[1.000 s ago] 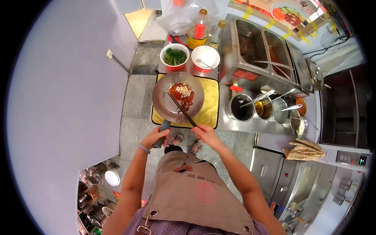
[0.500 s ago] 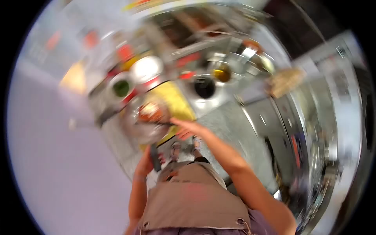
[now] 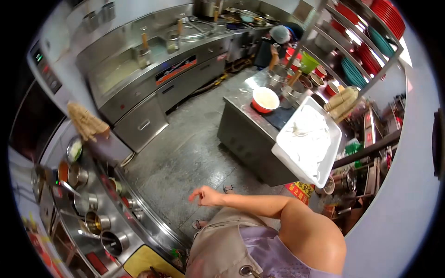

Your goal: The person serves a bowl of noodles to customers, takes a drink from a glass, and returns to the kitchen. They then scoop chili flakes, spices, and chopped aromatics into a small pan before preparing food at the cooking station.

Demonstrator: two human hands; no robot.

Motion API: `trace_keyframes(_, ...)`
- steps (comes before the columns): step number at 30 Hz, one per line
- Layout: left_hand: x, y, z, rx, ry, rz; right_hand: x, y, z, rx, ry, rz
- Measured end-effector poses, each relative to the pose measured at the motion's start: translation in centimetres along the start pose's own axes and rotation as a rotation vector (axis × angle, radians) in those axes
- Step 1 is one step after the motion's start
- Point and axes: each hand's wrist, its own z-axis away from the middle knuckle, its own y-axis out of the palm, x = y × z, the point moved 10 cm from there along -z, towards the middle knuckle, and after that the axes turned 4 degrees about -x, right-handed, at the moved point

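Note:
My right hand point(image 3: 207, 196) is held out over the grey tiled floor point(image 3: 171, 153), in front of my apron point(image 3: 218, 241). Its fingers are loosely bent and partly apart, with nothing between them, and it touches nothing. My left hand is out of view. Down at the bottom edge, a yellow mat point(image 3: 146, 259) lies on the steel counter, with part of some food or a dish just showing on it. Beside the mat stands a metal pot point(image 3: 114, 243) with dark contents.
A steel table point(image 3: 250, 139) holds a red-and-white bowl point(image 3: 265, 99) and a white tub point(image 3: 283, 147) of pale contents. Racks of red plates point(image 3: 388, 17) rise behind. Sinks and stoves line the far wall. A person in a hair cover point(image 3: 280, 34) stands beyond the table.
My view has swung from the counter toward the room. My right hand has left the clear bowl of food and hangs over the floor. My left hand, which held a dark object, is gone from view.

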Motion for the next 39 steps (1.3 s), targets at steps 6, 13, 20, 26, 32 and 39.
trace_keyframes(6,-30.4,23.0,19.1,0.802,0.435,0.810,6.5,-6.4,2.4,0.011,0.138,-1.037)
trace_keyframes(13,-22.7,44.4,38.0,1.461,1.049,-0.521,7.4,-32.8,15.6,-0.679,-0.223,-0.980)
trace_keyframes(20,-41.3,48.3,50.4,1.585,1.173,0.263,-13.6,-55.0,17.8,-1.622,0.225,-0.330)
trace_keyframes(26,-48.8,51.9,64.3,1.668,1.416,0.546,-24.6,-57.9,14.3,-1.636,0.561,-0.401)
trace_keyframes(32,-46.7,54.7,69.7,1.481,1.737,0.475,-23.6,-50.7,13.4,-1.632,0.391,-0.822)
trace_keyframes(39,-46.3,53.6,69.9,1.424,1.743,0.486,-23.0,-50.6,13.8,-1.547,0.353,-0.633)
